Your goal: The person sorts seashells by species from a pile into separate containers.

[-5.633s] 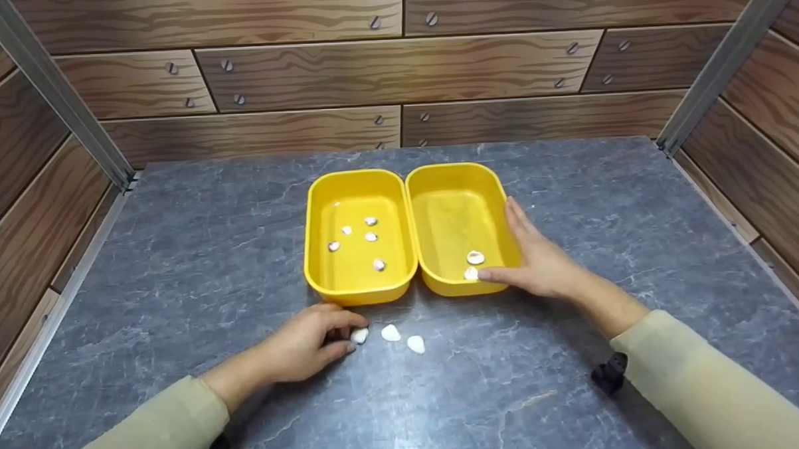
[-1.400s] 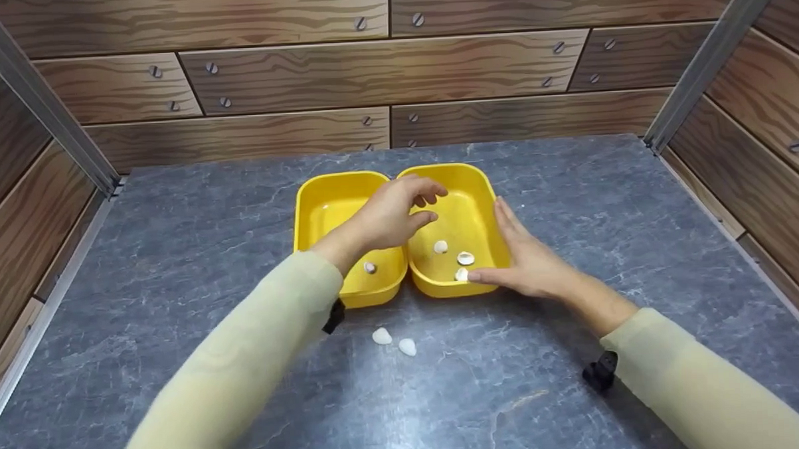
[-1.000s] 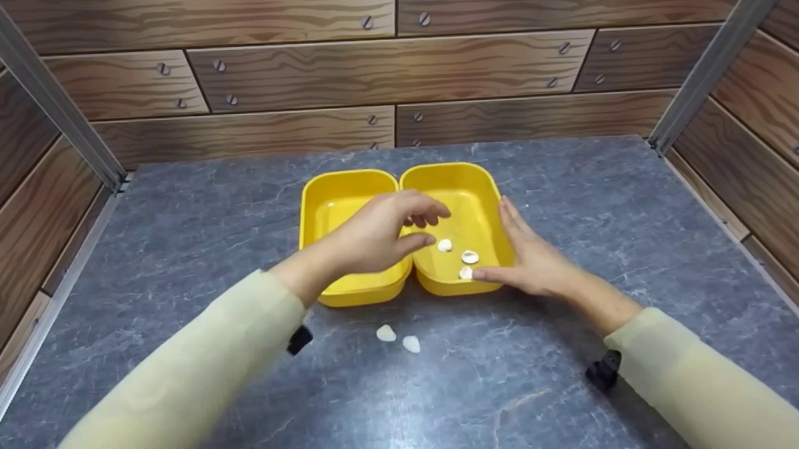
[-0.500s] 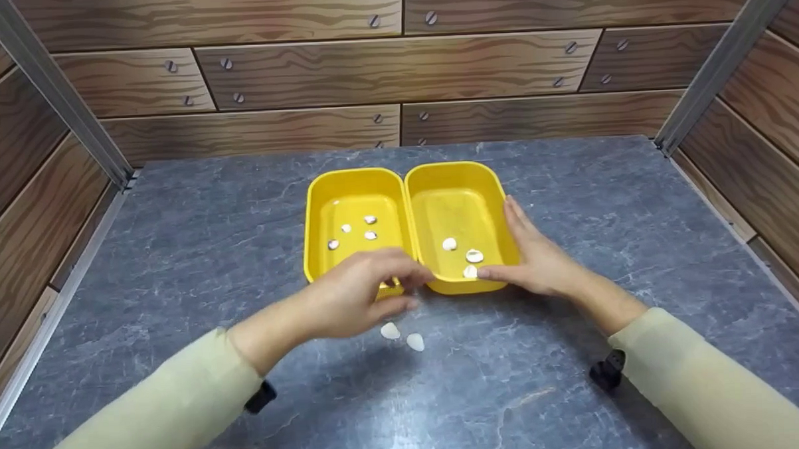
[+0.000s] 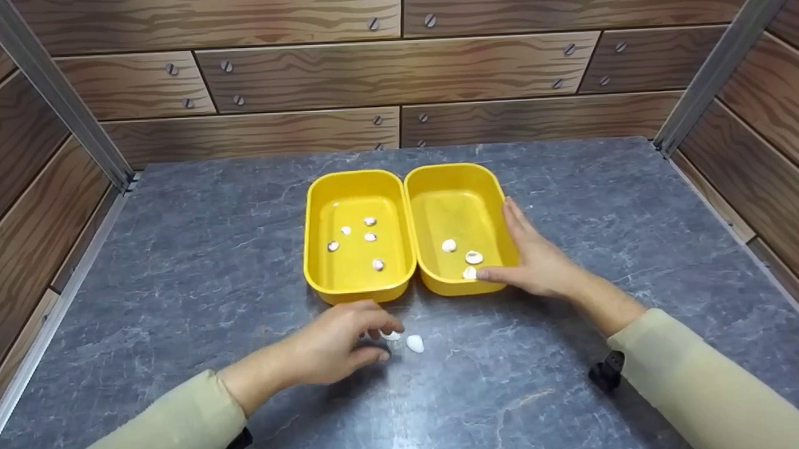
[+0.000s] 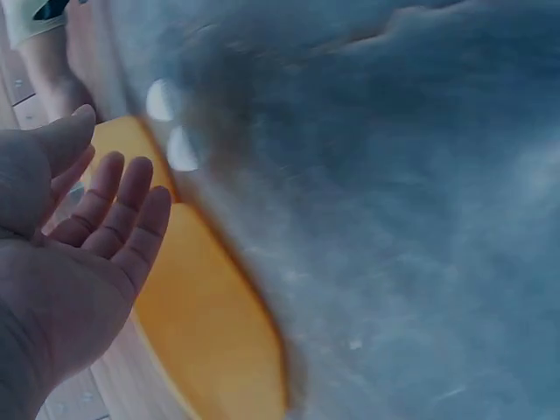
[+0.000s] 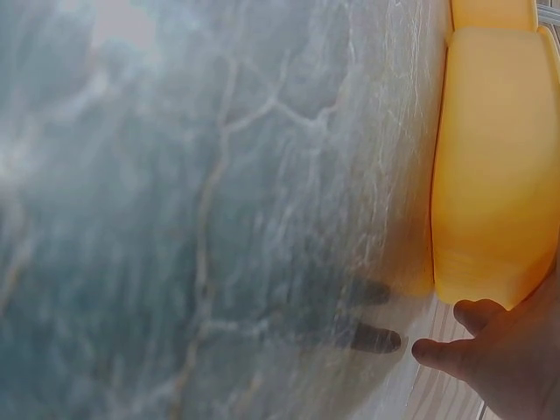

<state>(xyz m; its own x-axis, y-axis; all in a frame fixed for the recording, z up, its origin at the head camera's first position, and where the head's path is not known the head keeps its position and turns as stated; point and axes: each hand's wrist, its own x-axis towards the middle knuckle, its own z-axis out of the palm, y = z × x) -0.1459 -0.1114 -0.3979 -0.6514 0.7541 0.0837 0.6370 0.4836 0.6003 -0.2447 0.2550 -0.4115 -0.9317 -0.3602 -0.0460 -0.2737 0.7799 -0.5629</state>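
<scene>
- The left hand (image 5: 337, 339) lay low on the grey counter (image 5: 175, 272), fingers loosely curled over 1 white shell (image 5: 391, 335); whether it gripped the shell could not be told.
- A 2nd shell (image 5: 415, 343) lay just beside it.
- The left yellow tray (image 5: 319, 207) held 5 small shells.
- The right yellow tray (image 5: 431, 177) held 3.
- The right hand (image 5: 537, 263) rested flat and open against that tray's right wall.

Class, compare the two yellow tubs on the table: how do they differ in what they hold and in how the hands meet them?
The left tub holds five small shells; the right tub holds three larger ones. The right hand rests against the right tub; no hand touches the left tub, and the left hand reaches for shells in front of it. Both are yellow, rounded, alike in size, side by side.
</scene>
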